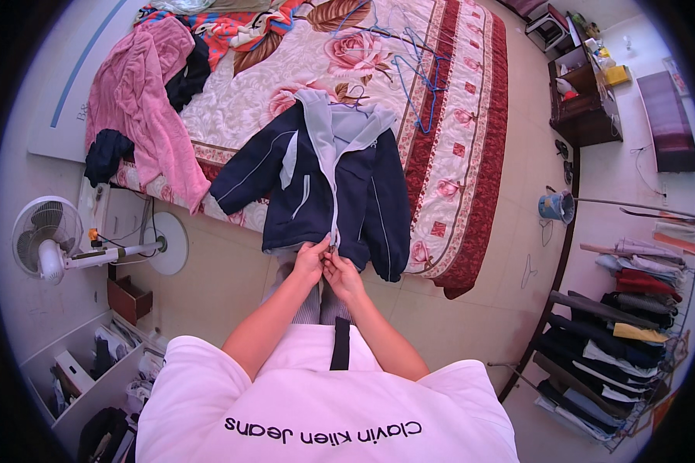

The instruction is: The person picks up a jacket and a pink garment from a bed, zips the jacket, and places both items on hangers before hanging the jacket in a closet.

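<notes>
A navy zip jacket (pixel 301 197) with a pale grey lining lies front up on the bed, its hem hanging at the near edge. My left hand (pixel 310 260) pinches one side of the front zipper at the hem. Close beside it, my right hand (pixel 343 274) grips the other side of the zipper's lower end. The fingers nearly meet, and the zipper parts between them are too small to make out. Inside the open collar (pixel 353 122) shows a purple hanger (pixel 354 99). Both sleeves are spread outward.
Several blue wire hangers (pixel 423 81) lie on the floral bedspread (pixel 376 52). A pink fleece garment (pixel 145 104) drapes over the bed's left side. At left stands a pedestal fan (pixel 49 243); at right are a blue bin (pixel 556 207) and a rack of hanging clothes (pixel 602 347).
</notes>
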`<state>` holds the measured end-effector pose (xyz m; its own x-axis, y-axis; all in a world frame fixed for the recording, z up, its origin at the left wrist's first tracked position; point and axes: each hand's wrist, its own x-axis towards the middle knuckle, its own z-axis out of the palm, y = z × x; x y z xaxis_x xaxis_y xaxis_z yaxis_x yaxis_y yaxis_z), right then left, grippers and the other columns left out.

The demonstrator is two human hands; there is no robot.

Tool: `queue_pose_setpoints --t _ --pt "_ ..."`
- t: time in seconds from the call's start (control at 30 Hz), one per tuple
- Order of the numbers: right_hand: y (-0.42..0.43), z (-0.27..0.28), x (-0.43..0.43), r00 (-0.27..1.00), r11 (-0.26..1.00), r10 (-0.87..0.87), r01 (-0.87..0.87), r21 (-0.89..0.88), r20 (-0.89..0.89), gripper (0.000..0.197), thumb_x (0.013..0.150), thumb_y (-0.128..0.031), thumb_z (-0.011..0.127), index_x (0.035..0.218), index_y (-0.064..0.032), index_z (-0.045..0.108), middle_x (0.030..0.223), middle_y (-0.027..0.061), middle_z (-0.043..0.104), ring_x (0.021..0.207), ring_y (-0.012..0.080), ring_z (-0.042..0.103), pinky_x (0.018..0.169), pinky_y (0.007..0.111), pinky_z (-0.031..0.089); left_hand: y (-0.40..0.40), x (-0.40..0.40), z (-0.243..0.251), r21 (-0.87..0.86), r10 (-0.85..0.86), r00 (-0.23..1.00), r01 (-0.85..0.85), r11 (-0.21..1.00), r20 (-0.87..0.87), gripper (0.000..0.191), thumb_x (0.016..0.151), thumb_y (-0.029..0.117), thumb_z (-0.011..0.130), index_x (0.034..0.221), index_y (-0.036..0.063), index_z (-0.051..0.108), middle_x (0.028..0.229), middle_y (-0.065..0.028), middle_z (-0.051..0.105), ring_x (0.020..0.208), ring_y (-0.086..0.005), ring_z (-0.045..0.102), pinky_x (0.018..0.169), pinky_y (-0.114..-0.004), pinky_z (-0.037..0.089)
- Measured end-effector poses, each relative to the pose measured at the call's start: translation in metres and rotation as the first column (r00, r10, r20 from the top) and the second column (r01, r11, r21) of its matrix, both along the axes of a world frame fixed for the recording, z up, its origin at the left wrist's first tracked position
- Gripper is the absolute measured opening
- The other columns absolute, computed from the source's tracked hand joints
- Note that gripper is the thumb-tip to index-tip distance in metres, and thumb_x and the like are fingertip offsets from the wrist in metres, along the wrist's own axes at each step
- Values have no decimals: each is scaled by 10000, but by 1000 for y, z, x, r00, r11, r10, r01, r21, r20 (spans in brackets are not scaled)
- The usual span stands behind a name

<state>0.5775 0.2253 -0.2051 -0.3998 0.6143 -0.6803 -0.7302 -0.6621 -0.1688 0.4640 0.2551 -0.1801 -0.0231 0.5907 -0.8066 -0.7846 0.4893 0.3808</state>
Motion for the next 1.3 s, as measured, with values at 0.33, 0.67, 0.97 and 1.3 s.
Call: queue_pose_setpoints --t 0.33,0.67,0.97,1.3 --pt "2 5 -5 998 1000 18 -17 -16 54 135 881 -154 587 983 -66 597 929 32 655 805 123 597 779 274 473 2 2 10 37 51 998 -50 998 -30 260 809 126 689 840 77 436 708 -51 568 552 -113 537 489 -239 447" --pt "1 1 -7 997 1000 30 -30 8 67 109 883 -166 587 941 -77 612 886 11 657 714 89 549 655 236 419 -5 -3 -1 32 4 992 0 999 -123 172 798 72 686 842 71 519 710 -21 590 564 -97 557 515 -229 460" --pt "0 0 -9 995 1000 0 0 1 96 83 877 -161 594 887 -82 618 818 14 645 688 89 542 649 243 420 -17 -4 -1 23 -29 980 35 999 -195 145 800 40 670 896 51 561 798 -45 637 657 -117 605 631 -240 493" --pt "-3 -1 -13 966 1000 -7 9 -5 259 91 838 -88 628 852 -74 539 783 50 639 636 105 561 598 237 452 -40 1 -14 49 -27 847 63 997 -530 146 771 44 701 868 13 596 828 -46 659 714 -96 608 653 -234 472"
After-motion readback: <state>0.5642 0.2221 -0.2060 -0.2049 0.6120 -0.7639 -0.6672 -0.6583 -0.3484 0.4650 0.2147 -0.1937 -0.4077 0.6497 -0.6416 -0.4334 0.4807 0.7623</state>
